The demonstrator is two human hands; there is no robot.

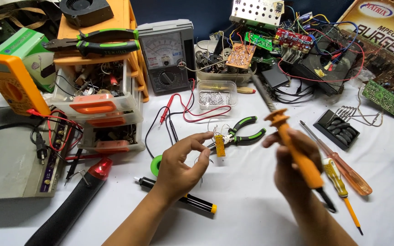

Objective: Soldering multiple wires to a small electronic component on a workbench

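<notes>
- Left hand (178,166): raised above the white table (251,214), with thumb and forefinger pinched on a thin bare wire (202,156); the remaining fingers are curled.
- Small yellow component (220,145): seen just right of the left fingertips, in front of the green-handled pliers (245,132); whether it hangs from the wire or lies on the table cannot be told.
- Right hand (292,166): closed in a fist around the orange handle of a soldering iron (292,146), whose metal tip is pointed up and away, toward the clear plastic box (216,94).
- Two screwdrivers (343,171), one amber and one yellow, are laid just right of the right hand.
- A black pen-like tool with a yellow end (192,202) is partly covered by the left wrist.
- Farther back, an analogue multimeter (166,54), an orange drawer unit (97,102) and loose circuit boards (270,38) are shown.
</notes>
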